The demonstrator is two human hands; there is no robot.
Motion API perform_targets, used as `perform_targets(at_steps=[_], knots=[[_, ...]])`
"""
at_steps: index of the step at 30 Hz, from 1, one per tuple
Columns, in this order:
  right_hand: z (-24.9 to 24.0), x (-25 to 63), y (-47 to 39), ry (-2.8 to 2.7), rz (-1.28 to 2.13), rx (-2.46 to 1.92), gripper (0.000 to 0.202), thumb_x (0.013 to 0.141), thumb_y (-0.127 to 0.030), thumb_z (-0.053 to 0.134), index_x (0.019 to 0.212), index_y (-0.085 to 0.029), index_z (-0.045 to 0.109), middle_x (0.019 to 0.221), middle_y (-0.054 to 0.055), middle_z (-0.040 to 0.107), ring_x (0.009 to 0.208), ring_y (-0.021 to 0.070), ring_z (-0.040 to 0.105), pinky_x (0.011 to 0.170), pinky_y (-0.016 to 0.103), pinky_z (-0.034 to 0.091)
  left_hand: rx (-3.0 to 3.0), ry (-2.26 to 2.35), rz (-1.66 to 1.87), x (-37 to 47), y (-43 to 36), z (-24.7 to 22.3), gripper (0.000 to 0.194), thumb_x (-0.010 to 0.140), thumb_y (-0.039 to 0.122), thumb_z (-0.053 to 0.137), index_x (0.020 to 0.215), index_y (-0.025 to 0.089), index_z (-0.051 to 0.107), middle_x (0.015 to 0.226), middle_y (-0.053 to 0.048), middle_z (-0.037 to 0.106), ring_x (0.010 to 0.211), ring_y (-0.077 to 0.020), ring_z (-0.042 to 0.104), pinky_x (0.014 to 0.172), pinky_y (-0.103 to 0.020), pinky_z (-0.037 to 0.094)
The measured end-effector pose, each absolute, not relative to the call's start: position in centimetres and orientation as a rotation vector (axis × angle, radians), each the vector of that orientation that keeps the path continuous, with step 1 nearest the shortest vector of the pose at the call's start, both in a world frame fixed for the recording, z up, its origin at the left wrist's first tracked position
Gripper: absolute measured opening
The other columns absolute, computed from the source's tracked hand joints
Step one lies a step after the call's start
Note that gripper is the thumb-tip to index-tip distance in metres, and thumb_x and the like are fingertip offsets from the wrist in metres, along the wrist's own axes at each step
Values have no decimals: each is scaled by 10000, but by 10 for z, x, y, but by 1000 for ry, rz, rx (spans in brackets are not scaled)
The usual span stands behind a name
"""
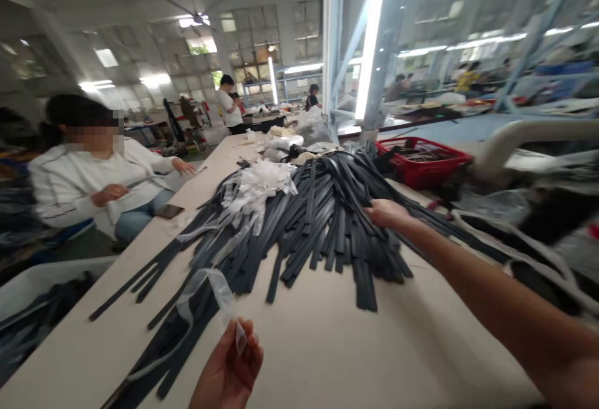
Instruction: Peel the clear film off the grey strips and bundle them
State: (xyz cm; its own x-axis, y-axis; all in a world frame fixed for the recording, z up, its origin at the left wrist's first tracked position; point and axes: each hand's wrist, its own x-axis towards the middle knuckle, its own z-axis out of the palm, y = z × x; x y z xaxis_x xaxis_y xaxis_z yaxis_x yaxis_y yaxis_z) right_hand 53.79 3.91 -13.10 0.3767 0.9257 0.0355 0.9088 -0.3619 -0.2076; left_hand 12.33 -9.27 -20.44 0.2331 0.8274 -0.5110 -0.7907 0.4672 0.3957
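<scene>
The left hand (233,365) pinches one end of a clear plastic strip (219,289) between thumb and fingers, above the near part of the table (421,346); the strip loops up and trails down over dark strips there. The right hand (387,214) reaches to the right side of the big pile of dark strips (322,216) in the middle of the table, its fingertips at the strips; whether they grip one, I cannot tell. Crumpled clear plastic (266,184) lies atop the pile's left side. A red basket (414,175) stands behind the right hand.
</scene>
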Motion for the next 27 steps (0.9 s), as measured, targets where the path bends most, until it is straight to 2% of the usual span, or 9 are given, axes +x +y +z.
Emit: perform_targets(at_steps=[4,7,9,12,14,18,20,23,27], knots=[[-164,485,-6,-1896,155,-2387,289,930,-437,583,906,-179,710,911,123,740,848,240,710,719,330,527,137,702,1025,132,-113,-223,129,774,71,734,776,199,722,769,22,729,679,-94,685,689,-202,586],[-184,448,-40,-2086,165,-2260,400,884,-570,582,824,-199,720,831,121,745,795,274,718,642,311,504,148,672,1070,132,-122,-219,129,749,99,767,764,201,689,753,40,701,667,-90,666,673,-196,581],[-189,437,-53,-2159,137,-2177,480,917,-605,503,838,-185,722,812,131,736,777,283,712,636,320,499,154,652,1122,125,-124,-214,170,713,145,814,743,193,653,726,51,666,650,-89,646,658,-199,580],[-186,438,-53,-2236,32,-2028,381,1012,-406,407,1070,-161,693,1029,166,712,894,276,692,732,344,497,161,656,1189,109,-126,-212,295,633,209,882,703,183,596,673,65,607,616,-86,616,643,-201,580],[-183,443,-46,-2367,-4,-1844,290,992,-216,450,1217,-204,632,1263,137,633,1058,249,641,854,338,468,167,684,1246,97,-127,-213,350,584,223,906,683,180,573,648,69,586,595,-89,606,618,-202,579],[-186,444,-41,-2701,54,-1399,352,875,-53,574,1139,-264,674,1335,44,600,1197,207,561,994,316,394,91,823,1335,86,-132,-214,211,763,227,777,700,168,584,655,40,612,587,-102,622,591,-220,580],[-190,439,-45,-2815,60,-1189,338,881,-58,568,1140,-248,675,1316,61,612,1198,212,558,1010,342,387,20,914,1368,89,-135,-211,148,876,185,641,735,154,610,679,18,645,581,-102,634,578,-227,578],[-195,424,-56,-2917,-4,-885,335,933,-87,503,1208,-223,636,1311,96,614,1151,222,585,997,388,399,-50,973,1391,97,-136,-205,219,947,130,502,774,140,635,702,-8,680,589,-116,664,561,-241,580],[-198,391,-68,-2933,4,-686,292,954,-154,513,1217,-223,620,1261,93,642,1098,224,606,985,402,418,-53,933,1386,107,-133,-202,183,943,135,527,806,142,647,733,-21,704,609,-124,687,565,-239,581]])
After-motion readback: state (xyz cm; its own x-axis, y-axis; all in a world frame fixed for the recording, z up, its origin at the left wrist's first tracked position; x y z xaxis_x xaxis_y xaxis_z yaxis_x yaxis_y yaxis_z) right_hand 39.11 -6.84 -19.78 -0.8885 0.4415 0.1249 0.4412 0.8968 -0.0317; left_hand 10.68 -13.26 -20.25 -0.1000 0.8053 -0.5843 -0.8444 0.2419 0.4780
